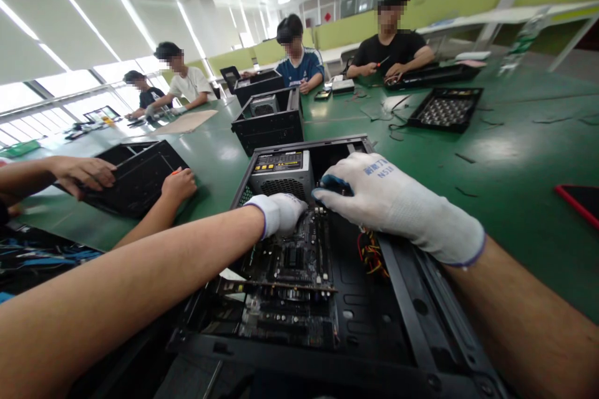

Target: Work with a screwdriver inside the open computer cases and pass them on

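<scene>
An uncovered black computer case (407,299) lies in front of me. Inside it are a motherboard (294,255) and, at the far end, a grey power supply (281,171) with a label. My left hand (283,212), in a white glove, reaches down to the board just below the power supply; its fingers are bent and closed, their tips mostly hidden. My right hand (369,190), also gloved, is over the case's right side, thumb and fingers curled toward each other beside the power supply. Whatever either hand grips is too hidden to name.
Coloured cables (372,255) bunch by the case's right rail. Another person's hands hold a dark case (135,177) at left. Beyond stand another open case (271,118) and a black panel (444,109). Cable ties and a red-edged object (578,202) lie on the green table (528,156).
</scene>
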Demonstrator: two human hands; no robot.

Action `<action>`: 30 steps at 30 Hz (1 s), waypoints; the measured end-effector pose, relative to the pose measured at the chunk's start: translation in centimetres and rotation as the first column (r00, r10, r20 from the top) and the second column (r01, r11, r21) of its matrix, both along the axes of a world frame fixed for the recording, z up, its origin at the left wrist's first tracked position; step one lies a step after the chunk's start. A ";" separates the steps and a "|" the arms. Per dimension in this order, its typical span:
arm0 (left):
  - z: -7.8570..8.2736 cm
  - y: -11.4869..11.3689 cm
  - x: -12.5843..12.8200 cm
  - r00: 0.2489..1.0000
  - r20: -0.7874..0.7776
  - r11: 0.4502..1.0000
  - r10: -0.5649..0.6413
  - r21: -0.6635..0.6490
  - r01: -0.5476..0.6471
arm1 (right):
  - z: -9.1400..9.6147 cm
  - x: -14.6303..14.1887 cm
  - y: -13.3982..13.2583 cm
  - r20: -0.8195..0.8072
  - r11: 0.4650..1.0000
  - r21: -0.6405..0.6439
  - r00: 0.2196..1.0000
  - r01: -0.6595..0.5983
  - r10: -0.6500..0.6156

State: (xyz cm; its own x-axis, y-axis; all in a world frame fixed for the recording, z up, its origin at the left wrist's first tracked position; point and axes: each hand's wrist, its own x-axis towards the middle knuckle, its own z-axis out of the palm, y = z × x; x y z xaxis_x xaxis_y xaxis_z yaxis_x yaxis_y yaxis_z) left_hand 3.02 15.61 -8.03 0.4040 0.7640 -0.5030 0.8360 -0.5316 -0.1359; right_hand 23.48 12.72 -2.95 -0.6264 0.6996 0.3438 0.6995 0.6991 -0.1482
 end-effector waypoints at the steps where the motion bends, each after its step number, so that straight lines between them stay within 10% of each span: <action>1: -0.1 0.0 0.0 1.000 0.003 1.000 -0.007 0.003 0.007 | 0.1 0.0 0.0 -0.003 1.000 -0.006 1.000 -0.001 0.001; 30: 0.0 0.0 0.1 1.000 -0.002 1.000 -0.015 0.022 0.015 | 0.4 -0.1 -0.4 0.005 1.000 -0.009 1.000 0.003 -0.003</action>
